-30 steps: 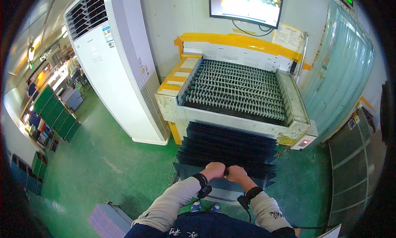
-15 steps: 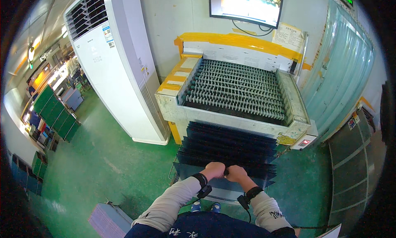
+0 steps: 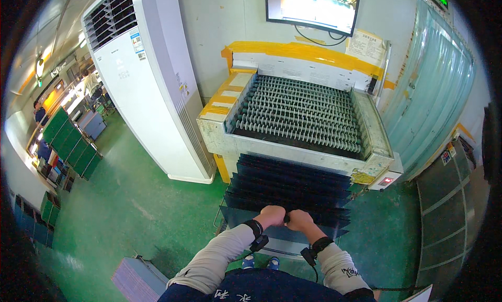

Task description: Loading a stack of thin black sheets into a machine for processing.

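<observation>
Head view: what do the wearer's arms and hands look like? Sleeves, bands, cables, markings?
Left hand and right hand: ungloved. Left sleeve: pale grey. Right sleeve: same, with dark markings. Each wrist wears a black band, left band and right band, plus a small black box; a thin black cable hangs from the right one.

From my end, the dark panels (image 3: pixel 290 184) look smooth with a dull sheen, while the pale sleeves (image 3: pixel 215 257) are matt, creased cloth. I see scuffed, painted-looking metal on the machine frame (image 3: pixel 212 134), glossy yellow tape (image 3: pixel 303 51), and a smooth, shiny green floor (image 3: pixel 130 208).
</observation>
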The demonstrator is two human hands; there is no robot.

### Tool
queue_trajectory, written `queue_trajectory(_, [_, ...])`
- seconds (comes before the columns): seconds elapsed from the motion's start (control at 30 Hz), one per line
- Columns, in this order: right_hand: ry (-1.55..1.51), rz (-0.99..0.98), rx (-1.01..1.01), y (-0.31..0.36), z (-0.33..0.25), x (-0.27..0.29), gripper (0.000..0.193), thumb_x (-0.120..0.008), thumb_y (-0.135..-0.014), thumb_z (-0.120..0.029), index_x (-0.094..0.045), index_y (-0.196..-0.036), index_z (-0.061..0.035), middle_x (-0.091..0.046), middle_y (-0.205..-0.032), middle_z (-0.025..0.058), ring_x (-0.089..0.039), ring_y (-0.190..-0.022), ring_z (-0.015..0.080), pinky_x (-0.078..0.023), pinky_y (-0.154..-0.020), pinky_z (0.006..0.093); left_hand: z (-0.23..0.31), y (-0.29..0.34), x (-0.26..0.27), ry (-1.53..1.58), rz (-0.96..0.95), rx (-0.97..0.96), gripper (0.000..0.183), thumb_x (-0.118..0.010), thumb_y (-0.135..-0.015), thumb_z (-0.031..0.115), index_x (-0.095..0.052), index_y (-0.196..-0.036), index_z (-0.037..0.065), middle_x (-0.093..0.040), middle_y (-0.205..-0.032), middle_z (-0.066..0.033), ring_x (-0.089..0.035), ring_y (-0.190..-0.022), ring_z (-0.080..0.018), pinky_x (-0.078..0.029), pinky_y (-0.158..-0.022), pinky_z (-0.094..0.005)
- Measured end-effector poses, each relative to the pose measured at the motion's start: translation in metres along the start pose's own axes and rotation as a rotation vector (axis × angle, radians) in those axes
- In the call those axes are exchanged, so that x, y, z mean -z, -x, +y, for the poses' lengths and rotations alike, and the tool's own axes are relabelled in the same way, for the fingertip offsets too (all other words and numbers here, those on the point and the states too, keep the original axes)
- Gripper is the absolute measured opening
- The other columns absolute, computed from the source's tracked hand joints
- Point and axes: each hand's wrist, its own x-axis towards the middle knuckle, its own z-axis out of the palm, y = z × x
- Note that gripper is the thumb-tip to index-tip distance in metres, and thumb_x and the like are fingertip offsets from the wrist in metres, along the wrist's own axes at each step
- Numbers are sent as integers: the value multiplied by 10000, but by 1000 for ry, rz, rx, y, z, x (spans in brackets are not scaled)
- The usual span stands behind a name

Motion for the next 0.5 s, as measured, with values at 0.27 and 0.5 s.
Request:
queue_trajectory(0.27, [-41, 61, 25, 4, -2, 2, 335, -714, -738, -341, -706, -977, -107, -683, -992, 150, -641, -967, 343, -517, -827, 450, -6, -9, -10, -9, 9, 4, 196, -622, -738, 121, -710, -881, 18, -694, -917, -186, -683, -845, -351, -544, -707, -454])
queue_trajectory(0.5, [-39, 20, 40, 4, -1, 4, 379, -679, -758, -348, -689, -1002, -58, -676, -1027, 183, -640, -988, 358, -527, -844, 459, -6, -10, -11, -13, -7, 10, 193, -617, -739, 127, -709, -872, 22, -692, -920, -188, -681, -839, -351, -543, -707, -453])
